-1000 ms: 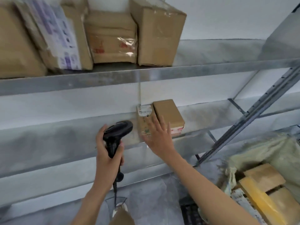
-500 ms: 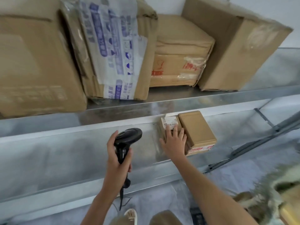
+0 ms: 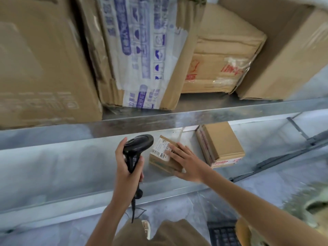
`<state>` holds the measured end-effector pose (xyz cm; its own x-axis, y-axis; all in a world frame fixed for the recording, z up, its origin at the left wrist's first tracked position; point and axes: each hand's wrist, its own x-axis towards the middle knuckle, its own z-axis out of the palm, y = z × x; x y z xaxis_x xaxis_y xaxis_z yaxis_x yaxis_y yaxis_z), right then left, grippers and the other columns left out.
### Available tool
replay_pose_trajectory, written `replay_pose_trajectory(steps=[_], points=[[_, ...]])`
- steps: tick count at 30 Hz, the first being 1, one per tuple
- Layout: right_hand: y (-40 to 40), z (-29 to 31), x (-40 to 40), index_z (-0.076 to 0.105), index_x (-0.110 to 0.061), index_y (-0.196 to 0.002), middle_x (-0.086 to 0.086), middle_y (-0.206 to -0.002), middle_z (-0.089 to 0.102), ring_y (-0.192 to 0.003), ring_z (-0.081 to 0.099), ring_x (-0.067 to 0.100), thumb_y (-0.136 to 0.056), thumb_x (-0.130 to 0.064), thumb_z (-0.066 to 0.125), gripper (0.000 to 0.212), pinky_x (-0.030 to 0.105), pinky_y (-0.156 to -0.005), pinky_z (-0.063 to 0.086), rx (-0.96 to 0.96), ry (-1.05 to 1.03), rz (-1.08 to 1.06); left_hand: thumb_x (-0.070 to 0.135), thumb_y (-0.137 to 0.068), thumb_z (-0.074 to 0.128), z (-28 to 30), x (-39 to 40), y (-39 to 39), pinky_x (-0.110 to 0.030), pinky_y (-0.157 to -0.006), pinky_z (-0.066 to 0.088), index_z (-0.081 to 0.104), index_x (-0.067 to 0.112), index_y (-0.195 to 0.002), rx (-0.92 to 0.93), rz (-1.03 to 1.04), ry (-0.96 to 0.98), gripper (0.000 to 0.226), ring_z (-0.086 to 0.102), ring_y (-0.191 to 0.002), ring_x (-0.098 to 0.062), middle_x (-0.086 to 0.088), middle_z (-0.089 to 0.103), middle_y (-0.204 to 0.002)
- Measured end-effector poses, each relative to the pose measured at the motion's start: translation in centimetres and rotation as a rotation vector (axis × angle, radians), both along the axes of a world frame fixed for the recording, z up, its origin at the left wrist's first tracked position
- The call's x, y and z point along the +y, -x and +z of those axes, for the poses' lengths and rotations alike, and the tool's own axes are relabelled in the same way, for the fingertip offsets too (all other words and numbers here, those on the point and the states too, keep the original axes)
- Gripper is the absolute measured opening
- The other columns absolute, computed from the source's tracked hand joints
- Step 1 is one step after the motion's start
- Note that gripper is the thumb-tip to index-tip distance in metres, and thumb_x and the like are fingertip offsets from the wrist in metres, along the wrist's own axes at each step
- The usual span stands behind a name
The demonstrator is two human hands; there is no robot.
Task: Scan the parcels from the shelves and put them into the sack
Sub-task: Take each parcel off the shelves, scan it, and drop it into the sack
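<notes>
Your right hand (image 3: 188, 162) rests flat, fingers straight, on one small parcel (image 3: 166, 157) near the middle shelf's (image 3: 53, 167) front edge — long axis slanting, label up. Your left hand (image 3: 126, 167) grips one scanner (image 3: 137, 148), its head pointing toward that label. A second parcel (image 3: 221, 142) lies just beside — four boxes (image 3: 221, 55) on the upper shelf.

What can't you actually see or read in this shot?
- Label on the small parcel: print too small, partly under the right hand.
- Sack: blurred, cut by the right edge.
- Scanner window: faces away; left hand grips it.
</notes>
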<state>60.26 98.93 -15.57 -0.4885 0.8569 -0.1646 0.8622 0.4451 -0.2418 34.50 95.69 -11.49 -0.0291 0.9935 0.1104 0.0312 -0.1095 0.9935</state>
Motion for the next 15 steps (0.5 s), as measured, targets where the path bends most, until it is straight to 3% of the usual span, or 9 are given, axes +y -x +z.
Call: replay_pose_trajectory(steps=[6,9,12,15], points=[[0.4,-0.8,-0.2,0.014,-0.012,-0.159,0.000,-0.167,0.006,-0.152,-0.009,0.014,-0.089,-0.046,0.069,0.094,0.041,-0.125,0.008,0.145,-0.005,-0.160,-0.004,-0.100,0.057,-0.2,-0.5,0.3,-0.026,-0.047,0.049,0.035,0.065,-0.132,-0.007,0.032,-0.002,0.079,0.053,-0.047,-0.017,-0.009,0.063,-0.106],[0.7,-1.1,0.0,0.010,-0.015,-0.160,-0.008,-0.164,-0.001,-0.151,-0.010,0.011,-0.089,-0.048,0.069,0.097,0.040,-0.125,0.005,0.159,-0.015,-0.222,-0.002,-0.100,0.057,-0.2,-0.7,0.5,-0.025,-0.048,0.050,0.034,0.067,-0.131,-0.002,0.030,-0.001,0.079,0.054,-0.048,-0.016,-0.009,0.063,-0.109],[0.9,-1.5,0.0,0.000,-0.026,-0.159,-0.009,-0.165,-0.010,-0.151,-0.020,0.019,-0.089,-0.055,0.064,0.100,0.043,-0.126,-0.002,0.115,-0.012,-0.321,0.001,-0.100,0.059,-0.3,-0.8,0.8,-0.024,-0.049,0.051,0.034,0.066,-0.131,-0.004,0.040,0.013,0.077,0.056,-0.050,-0.016,-0.002,0.064,-0.111],[1.2,-1.6,0.0,-0.005,-0.037,-0.158,0.002,-0.167,-0.014,-0.152,-0.014,0.030,-0.087,-0.059,0.063,0.100,0.046,-0.123,0.002,0.116,0.045,-0.448,0.002,-0.100,0.059,-0.4,-0.8,1.2,-0.023,-0.050,0.050,0.033,0.064,-0.133,0.003,0.048,0.019,0.075,0.056,-0.050,-0.017,0.001,0.066,-0.103]])
